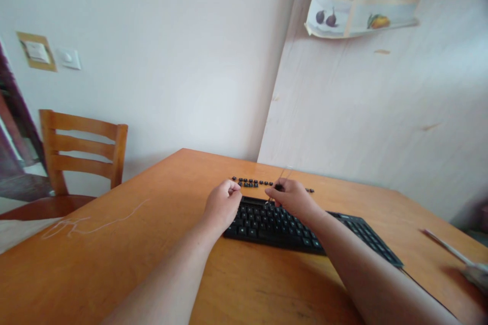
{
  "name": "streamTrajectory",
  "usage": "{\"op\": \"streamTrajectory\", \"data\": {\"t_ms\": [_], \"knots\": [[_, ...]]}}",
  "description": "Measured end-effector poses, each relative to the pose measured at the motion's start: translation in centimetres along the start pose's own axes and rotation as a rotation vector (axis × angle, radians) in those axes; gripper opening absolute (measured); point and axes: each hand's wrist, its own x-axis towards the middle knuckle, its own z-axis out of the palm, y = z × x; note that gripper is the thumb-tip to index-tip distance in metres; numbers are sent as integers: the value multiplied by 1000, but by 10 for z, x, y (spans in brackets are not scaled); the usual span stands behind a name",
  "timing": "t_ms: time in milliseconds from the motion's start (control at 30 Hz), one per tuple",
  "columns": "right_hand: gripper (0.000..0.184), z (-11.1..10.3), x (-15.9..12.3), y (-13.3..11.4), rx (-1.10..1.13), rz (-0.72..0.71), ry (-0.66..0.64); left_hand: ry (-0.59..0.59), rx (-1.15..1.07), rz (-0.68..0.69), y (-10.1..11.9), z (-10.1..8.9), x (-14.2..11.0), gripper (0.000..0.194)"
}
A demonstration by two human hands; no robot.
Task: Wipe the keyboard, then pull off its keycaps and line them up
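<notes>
A black keyboard point(274, 221) lies across the wooden table, some keys along its back edge seemingly gone. My right hand point(292, 195) is closed on a wire keycap puller point(279, 188) with a dark middle; thin wire sticks out above the fingers, and its lower tips sit over the keyboard's back row. At the keyboard's back left corner, my left hand point(224, 204) has thumb and forefinger pinched together. Whatever may be between them is too small to make out. Behind both hands, several loose black keycaps point(250, 183) stand in rows on the table.
The wooden table point(152, 244) meets the wall at the back. A white string point(102, 224) lies on its left part, a thin stick-like object point(446, 245) on the right. The keyboard's cable point(423, 287) runs to the front right. A wooden chair point(84, 144) stands at left.
</notes>
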Motion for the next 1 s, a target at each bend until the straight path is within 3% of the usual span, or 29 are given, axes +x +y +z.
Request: {"op": "streamTrajectory", "data": {"t_ms": [433, 633, 1000], "knots": [[22, 24, -6, 0, -262, -166, 71, -23, 37, 62, -1, 3, -4, 11], [19, 37, -11, -3, -388, -134, 117, -53, 52, 117, 1, 5, -5, 11], [25, 32, -5, 9, -152, -59, 186, -129, 83, 189, -4, 7, -8, 12]]}}
